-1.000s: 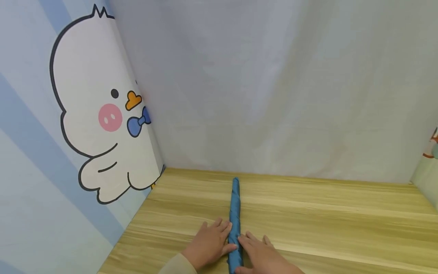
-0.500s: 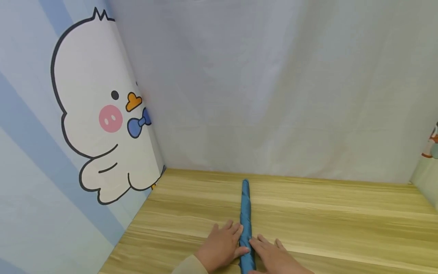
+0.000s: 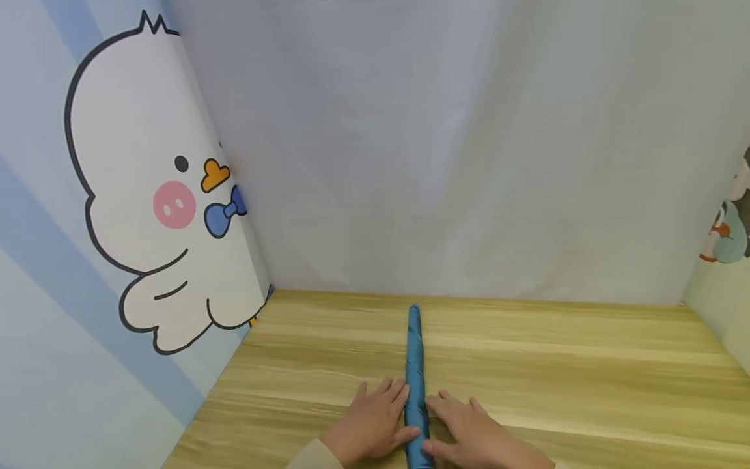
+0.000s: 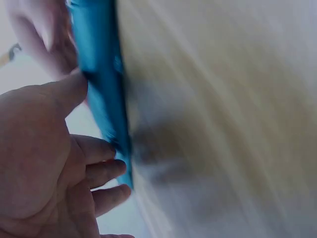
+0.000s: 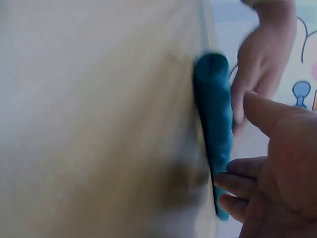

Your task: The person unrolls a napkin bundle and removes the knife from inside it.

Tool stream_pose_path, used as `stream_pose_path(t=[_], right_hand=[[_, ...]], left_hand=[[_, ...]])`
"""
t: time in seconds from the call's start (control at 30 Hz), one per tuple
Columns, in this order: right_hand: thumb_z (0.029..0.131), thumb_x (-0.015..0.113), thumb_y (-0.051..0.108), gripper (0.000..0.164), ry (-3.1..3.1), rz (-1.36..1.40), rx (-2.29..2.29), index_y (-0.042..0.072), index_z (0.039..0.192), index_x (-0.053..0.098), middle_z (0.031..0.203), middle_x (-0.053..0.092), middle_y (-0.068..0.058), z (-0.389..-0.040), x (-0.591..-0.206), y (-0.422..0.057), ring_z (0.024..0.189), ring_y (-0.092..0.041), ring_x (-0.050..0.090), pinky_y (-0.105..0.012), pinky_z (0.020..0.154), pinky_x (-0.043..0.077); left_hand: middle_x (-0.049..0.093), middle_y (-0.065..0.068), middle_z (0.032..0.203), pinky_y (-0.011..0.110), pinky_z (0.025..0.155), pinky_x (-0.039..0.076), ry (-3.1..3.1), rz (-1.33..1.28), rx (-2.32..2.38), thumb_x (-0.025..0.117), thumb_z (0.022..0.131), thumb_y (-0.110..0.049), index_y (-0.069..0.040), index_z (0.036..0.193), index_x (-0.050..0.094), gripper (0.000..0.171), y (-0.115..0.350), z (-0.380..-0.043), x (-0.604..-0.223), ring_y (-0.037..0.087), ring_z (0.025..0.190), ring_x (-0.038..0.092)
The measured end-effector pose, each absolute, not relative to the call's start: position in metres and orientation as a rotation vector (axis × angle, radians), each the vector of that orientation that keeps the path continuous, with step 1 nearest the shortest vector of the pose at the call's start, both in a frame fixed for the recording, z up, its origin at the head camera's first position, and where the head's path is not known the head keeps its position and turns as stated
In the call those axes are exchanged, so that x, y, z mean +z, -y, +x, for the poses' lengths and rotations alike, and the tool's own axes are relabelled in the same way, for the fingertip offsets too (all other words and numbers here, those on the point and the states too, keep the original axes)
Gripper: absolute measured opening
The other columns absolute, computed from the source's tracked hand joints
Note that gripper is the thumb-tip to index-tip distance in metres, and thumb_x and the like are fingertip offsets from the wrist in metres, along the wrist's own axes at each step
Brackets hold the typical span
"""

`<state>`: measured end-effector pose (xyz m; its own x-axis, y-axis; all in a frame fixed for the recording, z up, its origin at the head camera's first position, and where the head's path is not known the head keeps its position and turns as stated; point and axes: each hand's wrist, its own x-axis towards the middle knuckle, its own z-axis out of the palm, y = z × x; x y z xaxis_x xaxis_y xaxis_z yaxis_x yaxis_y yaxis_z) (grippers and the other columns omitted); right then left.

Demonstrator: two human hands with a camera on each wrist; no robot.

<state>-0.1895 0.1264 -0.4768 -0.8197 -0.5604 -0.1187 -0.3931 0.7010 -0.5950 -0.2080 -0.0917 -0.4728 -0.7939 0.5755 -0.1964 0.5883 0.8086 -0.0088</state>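
Observation:
A long, narrow roll of shiny blue cloth (image 3: 415,365) lies lengthwise on the wooden table, its far end near the back edge. Along its left side rests my left hand (image 3: 372,423), fingers extended, fingertips against the cloth and thumb lying on top. On the other side my right hand (image 3: 471,430) has its fingers stretched out at the roll, the thumb touching its upper surface. In the right wrist view the near end of the blue cloth (image 5: 214,99) shows as a round, rolled-up end. Neither hand curls round it.
The wood-grain table (image 3: 562,365) stretches out to both sides of the roll. A pale curtain-like backdrop (image 3: 445,156) stands behind the table. At the left is a wall covering with a white cartoon bird (image 3: 140,143); another printed figure (image 3: 726,234) shows at the far right.
The roll and both hands have shifted slightly to the right across the table. The head view has turned a little. Both hands stay beside the cloth.

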Motion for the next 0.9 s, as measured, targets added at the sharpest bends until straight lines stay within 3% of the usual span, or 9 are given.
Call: stream_pose_path(t=[0.27,0.53,0.9], right_hand=[[0.096,0.058,0.041,0.064,-2.782,-0.691,-0.773,-0.001,0.143,0.043,0.146,0.042,-0.019,-0.243,-0.457,-0.126,0.135,-0.037,0.037,-0.057,0.108,0.028],[0.096,0.056,0.046,0.067,-2.869,-0.671,-0.629,0.008,0.148,0.038,0.153,0.033,-0.014,-0.287,-0.471,-0.109,0.139,-0.032,0.031,-0.059,0.110,0.023],[0.098,0.052,0.046,0.064,-2.830,-0.717,-0.552,0.009,0.148,0.038,0.155,0.029,-0.011,-0.299,-0.487,-0.096,0.141,-0.031,0.029,-0.055,0.110,0.026]], left_hand=[[0.034,0.001,0.153,0.052,0.101,0.040,-2.705,0.962,-0.174,0.022,0.088,-0.078,-0.015,0.150,0.035,0.090,0.090,-0.181,-0.456,0.024,0.138,0.035],[0.032,0.001,0.154,0.052,0.103,0.038,-2.654,0.943,-0.113,0.026,0.093,-0.071,-0.019,0.151,0.035,0.079,0.087,-0.168,-0.459,0.021,0.139,0.033],[0.035,0.000,0.152,0.052,0.101,0.040,-2.691,0.995,-0.105,0.035,0.092,-0.068,-0.018,0.147,0.042,0.075,0.086,-0.172,-0.465,0.018,0.139,0.034]])
